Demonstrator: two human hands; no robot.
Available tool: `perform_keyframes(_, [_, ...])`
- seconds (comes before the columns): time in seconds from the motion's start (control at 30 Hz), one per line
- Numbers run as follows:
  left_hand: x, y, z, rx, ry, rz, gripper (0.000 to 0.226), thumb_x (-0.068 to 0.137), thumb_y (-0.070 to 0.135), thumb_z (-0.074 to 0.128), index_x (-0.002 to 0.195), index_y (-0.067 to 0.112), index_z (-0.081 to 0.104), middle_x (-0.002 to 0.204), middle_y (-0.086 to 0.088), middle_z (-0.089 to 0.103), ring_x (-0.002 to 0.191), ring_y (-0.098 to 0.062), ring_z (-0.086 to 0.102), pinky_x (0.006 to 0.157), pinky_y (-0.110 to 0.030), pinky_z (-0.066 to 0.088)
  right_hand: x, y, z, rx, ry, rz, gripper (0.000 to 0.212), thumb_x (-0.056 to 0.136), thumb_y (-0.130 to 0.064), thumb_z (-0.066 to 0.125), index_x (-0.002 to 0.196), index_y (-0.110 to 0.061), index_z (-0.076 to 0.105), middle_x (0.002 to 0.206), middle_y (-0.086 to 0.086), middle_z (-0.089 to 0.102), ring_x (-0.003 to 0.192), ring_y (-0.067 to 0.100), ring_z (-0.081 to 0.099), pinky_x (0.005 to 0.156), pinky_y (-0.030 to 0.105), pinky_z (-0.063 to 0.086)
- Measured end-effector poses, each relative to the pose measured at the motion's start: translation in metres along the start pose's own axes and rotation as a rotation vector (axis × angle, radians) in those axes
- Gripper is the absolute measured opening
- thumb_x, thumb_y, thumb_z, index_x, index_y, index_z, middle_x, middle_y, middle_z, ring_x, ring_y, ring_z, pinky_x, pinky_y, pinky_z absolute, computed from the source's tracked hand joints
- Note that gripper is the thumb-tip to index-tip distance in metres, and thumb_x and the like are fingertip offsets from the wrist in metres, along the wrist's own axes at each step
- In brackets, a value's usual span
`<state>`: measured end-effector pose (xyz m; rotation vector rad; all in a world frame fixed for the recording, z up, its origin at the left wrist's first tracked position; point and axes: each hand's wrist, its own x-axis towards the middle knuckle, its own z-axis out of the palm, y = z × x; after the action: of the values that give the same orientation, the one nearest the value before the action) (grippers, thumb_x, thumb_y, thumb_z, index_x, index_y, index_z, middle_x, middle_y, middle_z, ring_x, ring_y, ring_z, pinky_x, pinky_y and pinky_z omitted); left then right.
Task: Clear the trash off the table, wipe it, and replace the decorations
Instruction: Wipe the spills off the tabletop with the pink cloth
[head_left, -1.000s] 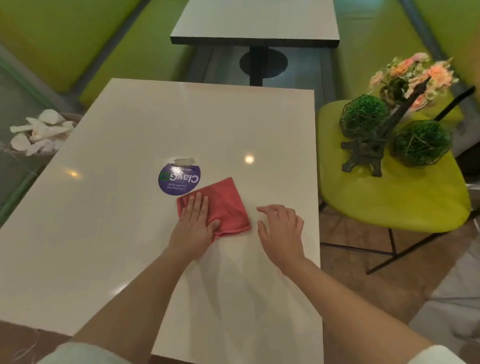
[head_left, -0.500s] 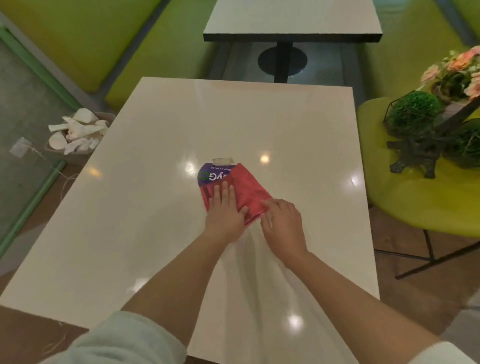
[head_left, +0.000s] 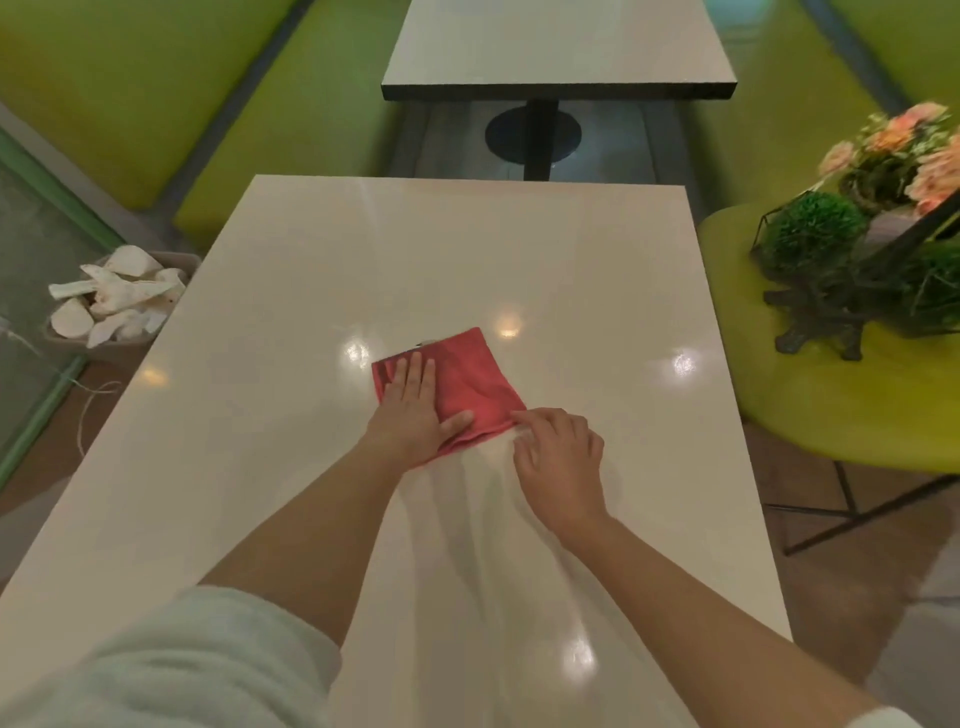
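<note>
Now the left hand (head_left: 415, 410) is pressing flat on the cloth (head_left: 470, 387) mid-counter (head_left: 260, 415); the right hand (head_left: 558, 457), relaxed, is touching its corner (cloth may bunch if pushed unevenly).

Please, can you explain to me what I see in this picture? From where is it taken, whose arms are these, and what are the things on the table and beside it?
There is no machine here. A person wears a camera on the head, so you look down along their own arms. The left hand lies flat on a red cloth and presses it onto the pale table. The right hand rests beside it, fingertips at the cloth's corner. Nothing is lifted. To the left, a bin holds white crumpled trash. To the right, a green chair carries the decorations: round green plants, pink flowers and a dark metal stand.
</note>
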<state>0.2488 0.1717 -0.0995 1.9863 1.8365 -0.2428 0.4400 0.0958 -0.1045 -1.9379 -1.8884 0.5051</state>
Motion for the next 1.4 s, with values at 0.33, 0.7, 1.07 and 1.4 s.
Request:
perform_keyframes(0.33, [-0.039, 0.022, 0.025, -0.046, 0.116, 0.047, 0.082, 0.096, 0.059, 0.039, 0.156, 0.014, 0.008, 0.164, -0.004, 0.002, 0.15, -0.023, -0.004, 0.122, -0.036, 0.004, 0.02, -0.022, -0.005, -0.055, 0.023, 0.096, 0.034, 0.097, -0.033, 0.044, 0.129, -0.028, 0.057, 0.122, -0.003, 0.056, 0.112, 0.02, 0.044, 0.095, 0.035, 0.032])
perform_keyframes(0.7, [-0.063, 0.017, 0.019, -0.035, 0.303, -0.578, 0.071, 0.086, 0.07, 0.046, 0.122, 0.01, 0.049, 0.122, -0.008, 0.052, 0.116, -0.026, 0.047, 0.091, -0.037, 0.039, 0.018, -0.025, -0.007, -0.185, -0.118, 0.205, 0.035, 0.097, -0.033, 0.054, 0.131, -0.025, 0.053, 0.123, 0.002, 0.056, 0.116, 0.023, 0.045, 0.094, 0.033, 0.031])
perform_keyframes(1.07, [-0.073, 0.044, 0.015, 0.081, 0.209, -0.383, 0.042, 0.095, 0.052, 0.048, 0.123, 0.021, 0.054, 0.125, -0.002, 0.054, 0.12, -0.023, 0.044, 0.094, -0.036, 0.036, -0.014, -0.012, -0.028, -0.102, -0.287, 0.319, 0.029, 0.076, -0.024, 0.056, 0.103, -0.023, 0.067, 0.1, -0.001, 0.067, 0.103, 0.023, 0.056, 0.085, 0.034, 0.038])
perform_keyframes(1.4, [-0.095, 0.115, -0.001, -0.575, 0.177, -0.109, 0.02, 0.096, 0.03, 0.049, 0.109, 0.015, 0.047, 0.098, -0.002, 0.063, 0.097, -0.026, 0.062, 0.085, -0.038, 0.047, -0.055, 0.021, -0.084, 0.644, -0.139, 0.58, 0.02, 0.079, -0.002, 0.06, 0.094, -0.012, 0.052, 0.086, -0.001, 0.056, 0.071, 0.012, 0.051, 0.059, 0.022, 0.04])
